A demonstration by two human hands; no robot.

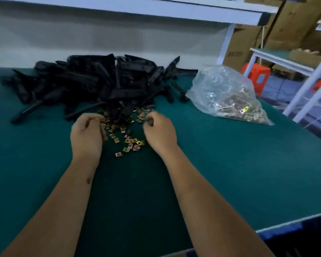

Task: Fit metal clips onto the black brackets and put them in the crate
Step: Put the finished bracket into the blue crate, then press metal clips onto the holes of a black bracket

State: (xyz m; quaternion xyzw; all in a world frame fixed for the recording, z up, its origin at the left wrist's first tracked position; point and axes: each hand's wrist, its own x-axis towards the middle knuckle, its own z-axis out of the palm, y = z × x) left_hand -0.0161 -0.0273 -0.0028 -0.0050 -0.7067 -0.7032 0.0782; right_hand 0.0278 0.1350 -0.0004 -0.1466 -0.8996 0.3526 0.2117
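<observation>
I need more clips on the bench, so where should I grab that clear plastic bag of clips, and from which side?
Grip the clear plastic bag at its crumpled, empty upper part, coming from above and its left side. The metal clips inside have settled low toward the near right corner, so the loose top gathers easily in the fingers.

dark print on cardboard box (235,53), too blurred to read, no other text

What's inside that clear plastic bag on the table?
The plastic bag holds small gold-coloured metal clips, heaped at its lower end. Crumpled, shiny plastic hides how many there are.
</observation>
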